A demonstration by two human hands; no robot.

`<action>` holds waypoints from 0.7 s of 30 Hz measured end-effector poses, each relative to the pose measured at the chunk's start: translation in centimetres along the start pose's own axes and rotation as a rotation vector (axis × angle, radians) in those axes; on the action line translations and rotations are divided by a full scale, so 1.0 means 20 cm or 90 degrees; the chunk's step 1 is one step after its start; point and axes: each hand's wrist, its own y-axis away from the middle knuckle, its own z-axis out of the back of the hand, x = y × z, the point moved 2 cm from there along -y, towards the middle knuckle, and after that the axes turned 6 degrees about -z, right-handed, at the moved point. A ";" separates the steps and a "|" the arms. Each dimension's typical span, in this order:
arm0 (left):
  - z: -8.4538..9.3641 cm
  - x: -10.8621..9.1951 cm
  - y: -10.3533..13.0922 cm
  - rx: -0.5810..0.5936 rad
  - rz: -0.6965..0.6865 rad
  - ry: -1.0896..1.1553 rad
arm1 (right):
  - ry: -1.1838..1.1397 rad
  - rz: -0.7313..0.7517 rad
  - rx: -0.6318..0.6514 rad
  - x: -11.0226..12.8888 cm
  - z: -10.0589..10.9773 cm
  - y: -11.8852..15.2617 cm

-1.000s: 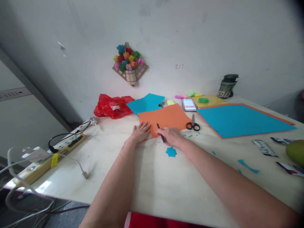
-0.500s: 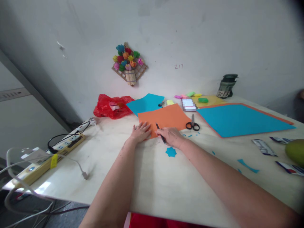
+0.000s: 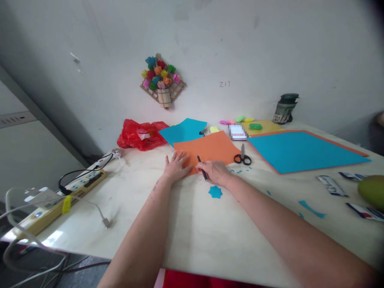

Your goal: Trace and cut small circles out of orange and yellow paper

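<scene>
An orange sheet (image 3: 210, 148) lies at the middle of the table. My left hand (image 3: 177, 168) rests on its lower left edge, fingers spread. A dark pen (image 3: 202, 170) is pinched in my right hand (image 3: 214, 172), which sits over the sheet's lower edge; whether the tip touches the paper is too small to tell. Just below my right hand lies a blue flower-shaped cutout (image 3: 215, 192). Black-handled scissors (image 3: 243, 158) rest at the sheet's right corner. Behind the orange sheet is a blue sheet (image 3: 184, 130), partly covered.
A red plastic bag (image 3: 139, 136) sits at the back left, a power strip (image 3: 63, 200) with cables at the left. Stacked blue and orange sheets (image 3: 306, 152) lie at the right, near a bottle (image 3: 285, 109), a phone (image 3: 238, 131), blue scraps (image 3: 312, 209) and wrappers.
The fingers of my left hand have shifted slightly and spread more on the orange sheet. My right hand still holds the pen in nearly the same place.
</scene>
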 end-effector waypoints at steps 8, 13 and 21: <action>0.13 -0.13 0.03 -0.070 -0.065 0.049 | 0.029 -0.018 -0.003 0.00 0.01 0.00; 0.12 -0.08 0.03 -0.076 -0.008 0.046 | 0.010 -0.001 -0.020 -0.01 0.00 0.00; 0.03 0.07 0.02 -0.089 -0.048 0.076 | 0.001 0.002 -0.014 -0.01 0.00 0.00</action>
